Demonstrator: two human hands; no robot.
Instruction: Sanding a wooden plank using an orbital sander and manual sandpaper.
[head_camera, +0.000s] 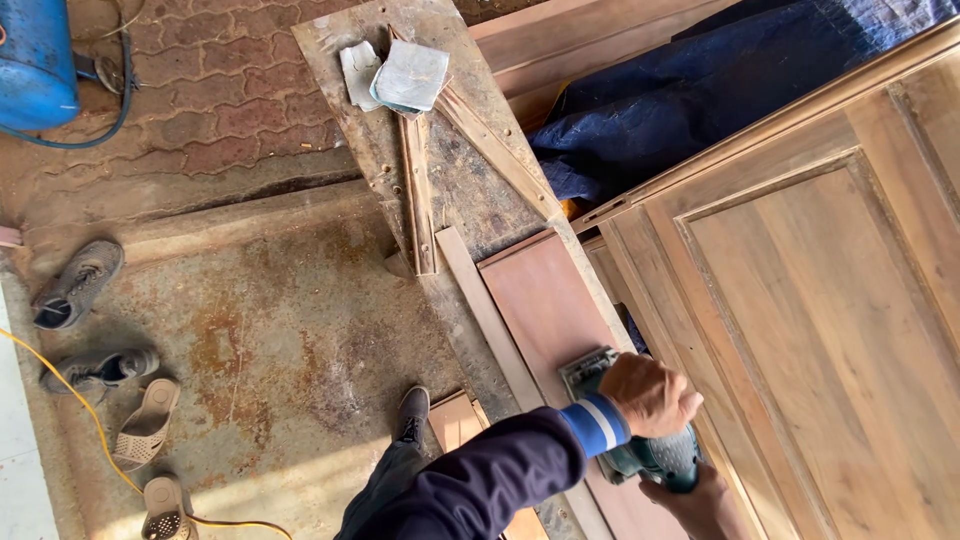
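Bright daylight, sharp focus, soft shadows, slight wide-angle bend at edges

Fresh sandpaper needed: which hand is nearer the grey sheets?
Left. The left hand grips the sander, far from the grey sheets; the right hand sits farther back.

Two hands hold a green power sander (640, 450) flat on a smooth reddish wooden board (545, 310). The left hand (650, 392) grips its top, and the right hand (700, 498) holds its back. A big brown wooden door (830, 300) lies beside them. Grey shoes (78, 285) sit on the rusty floor (290, 340).
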